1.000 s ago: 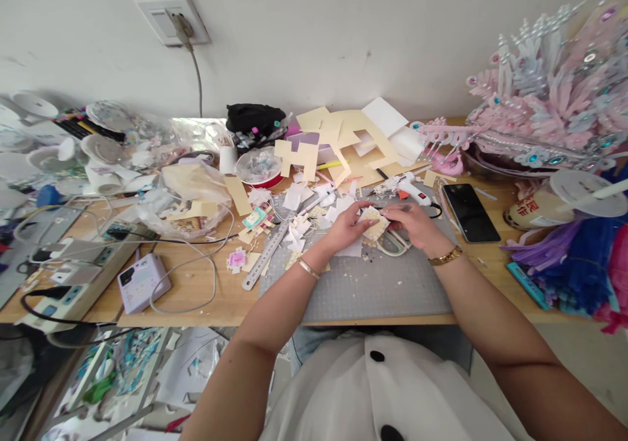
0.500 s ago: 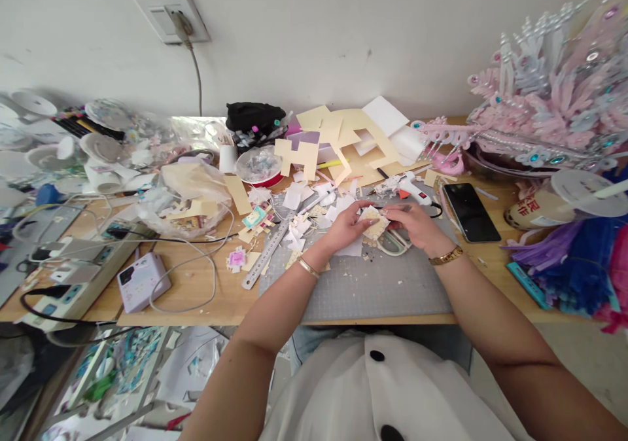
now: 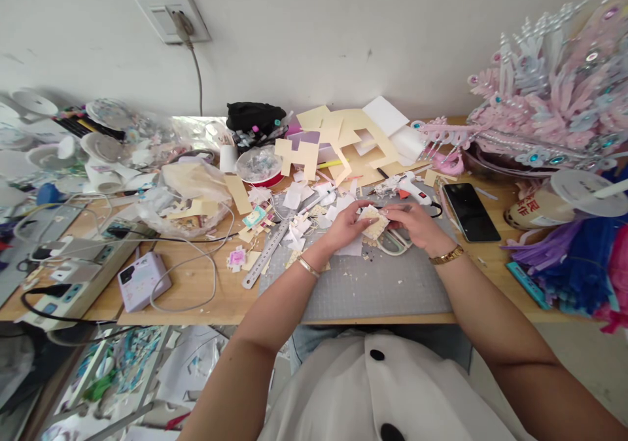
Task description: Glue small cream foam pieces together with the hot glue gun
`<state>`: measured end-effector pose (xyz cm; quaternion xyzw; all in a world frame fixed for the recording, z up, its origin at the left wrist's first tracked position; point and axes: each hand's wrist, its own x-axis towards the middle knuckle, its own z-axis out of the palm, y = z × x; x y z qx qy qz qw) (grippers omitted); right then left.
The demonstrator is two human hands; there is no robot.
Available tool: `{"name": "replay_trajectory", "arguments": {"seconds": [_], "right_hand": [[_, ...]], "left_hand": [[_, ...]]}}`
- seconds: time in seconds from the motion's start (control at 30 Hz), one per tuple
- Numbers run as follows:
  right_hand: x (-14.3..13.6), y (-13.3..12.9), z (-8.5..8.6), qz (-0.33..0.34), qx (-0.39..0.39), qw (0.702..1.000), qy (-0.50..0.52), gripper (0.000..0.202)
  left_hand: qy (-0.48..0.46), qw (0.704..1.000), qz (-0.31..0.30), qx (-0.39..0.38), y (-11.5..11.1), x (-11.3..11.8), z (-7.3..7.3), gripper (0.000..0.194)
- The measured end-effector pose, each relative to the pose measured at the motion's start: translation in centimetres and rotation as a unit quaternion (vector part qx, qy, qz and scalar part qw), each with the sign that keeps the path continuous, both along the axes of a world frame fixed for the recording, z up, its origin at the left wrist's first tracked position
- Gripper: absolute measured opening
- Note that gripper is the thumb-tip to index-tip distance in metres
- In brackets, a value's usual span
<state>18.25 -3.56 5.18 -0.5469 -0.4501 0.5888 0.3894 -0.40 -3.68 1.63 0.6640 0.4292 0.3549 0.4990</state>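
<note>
Cluttered desk, grey mat: left hand and right hand pinching small card piece; best kept steady, pressed evenly.

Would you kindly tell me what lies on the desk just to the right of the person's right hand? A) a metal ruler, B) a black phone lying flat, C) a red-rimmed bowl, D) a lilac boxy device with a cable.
B: the black phone lies flat on the desk beyond the right hand, while the metal ruler sits to the left of the left hand.
</note>
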Motion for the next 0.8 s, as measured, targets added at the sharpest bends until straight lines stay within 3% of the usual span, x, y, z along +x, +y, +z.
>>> {"name": "replay_trajectory", "arguments": {"seconds": [0.8], "right_hand": [[-0.14,-0.10,0.22,0.006,0.008,1.000,-0.005,0.025]], "left_hand": [[-0.014,1.000,0.008,-0.014,0.07,0.18,-0.02,0.046]]}}
